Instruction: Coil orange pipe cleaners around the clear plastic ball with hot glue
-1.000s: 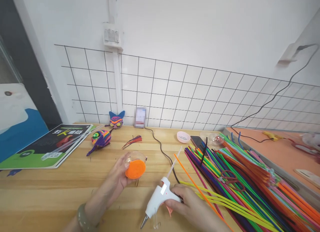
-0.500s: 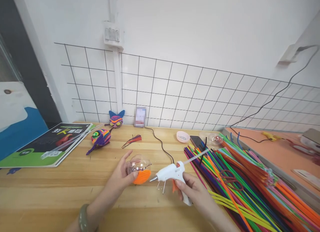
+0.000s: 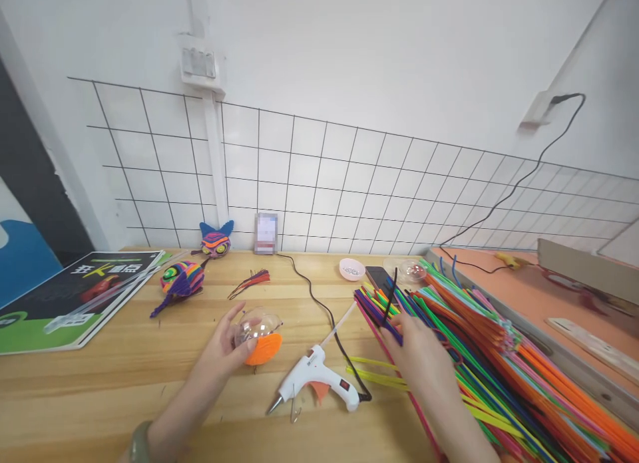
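Observation:
My left hand (image 3: 232, 346) is closed around a clear plastic ball (image 3: 259, 323) with an orange coiled pipe-cleaner piece (image 3: 263, 348) on its front, the thumb pressing at its edge. My right hand (image 3: 417, 350) reaches over the left end of a big pile of coloured pipe cleaners (image 3: 479, 356); its fingertips dip among purple and dark stems, and whether they grip one is hidden. Between my hands a white glue gun (image 3: 314, 376) rests on the table, its metal nozzle pointing down-left and a glue stick rising from its back.
Two striped pipe-cleaner figures (image 3: 182, 280) and a small bundle of stems (image 3: 252, 282) lie at the back left, by a book (image 3: 94, 297). A pink bowl (image 3: 352, 270), a dark phone (image 3: 382, 280) and clear domes (image 3: 413, 271) stand behind. A black cord (image 3: 319, 300) crosses the table.
My right hand has let go of the glue gun, which now rests on the table, and has moved right to the pipe cleaners. My left hand still holds the ball. The view has shifted right.

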